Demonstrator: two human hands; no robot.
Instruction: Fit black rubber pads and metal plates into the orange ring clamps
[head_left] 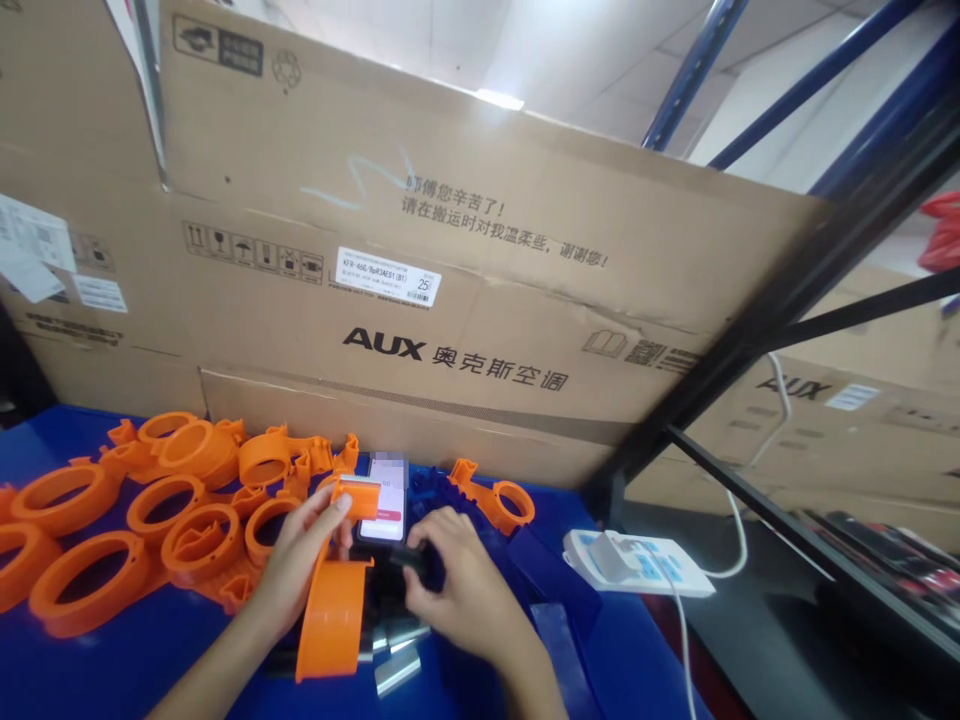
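A: What is the left hand (300,555) doing?

B: It is closed on an orange ring part (334,610), fingers at the flat tab on top and the band standing on edge near the front edge of the blue worktop (135,650). Held upright like that, its open side faces the other hand, I think.

A: And the right hand (461,585)?

B: Curled around a small black piece (415,562), pinched at the fingertips just beside the ring. What the piece is, I cannot tell; it is mostly hidden by the fingers.

A: Anything between them?

B: A phone (386,500) leans behind both hands with its screen lit, probably propped there so it can be read while working. Some grey metal pieces (397,660) lie under the ring, near the front edge.

A: The rest of the rings?

B: A pile of orange rings (150,510) covers the left side of the worktop, within easy reach of the left hand. One more orange clamp (499,497) sits apart, toward the back, right of the phone.

A: Behind that?

B: A big cardboard box (450,300) walls off the back edge. A white power strip (637,562) lies off the right edge, its cable running away.
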